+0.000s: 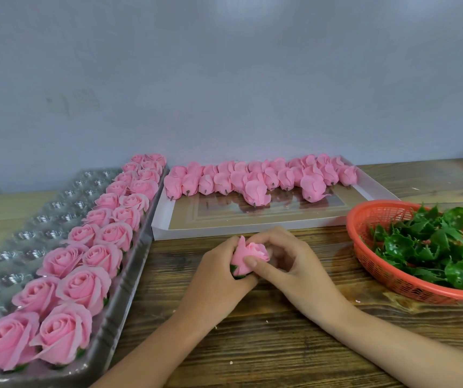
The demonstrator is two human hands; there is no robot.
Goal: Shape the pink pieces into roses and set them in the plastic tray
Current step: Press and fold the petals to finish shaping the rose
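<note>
where the two hands meet above the wooden table (pixel 252 345), a pink rose (pixel 248 257) sits pinched between them, just in front of the near edge of the white box. the left hand (pixel 219 278) is closed around its base from below and the left side, fingers curled under it. the right hand (pixel 289 264) comes in from the right, its thumb pressed on the outer petal at the front and its fingers bent over the far side, so both hands are closed on the same flower.

the rose is partly opened: a tight centre, a few petals peeled outward, one standing up on the left, and a bit of green showing at its bottom by the left palm.

to the left, the clear plastic tray (pixel 28 219) holds two rows of finished roses (pixel 84 284) along its right side, running from near to far; its other cups on the left stand unfilled. beyond the hands, the white box (pixel 224 231) carries a crowded row of closed pink buds (pixel 258 177) lying on their sides at its far end, short stubs pointing toward the person. on the right, a red basket (pixel 364 242) is heaped with green leaf pieces (pixel 434 247).
</note>
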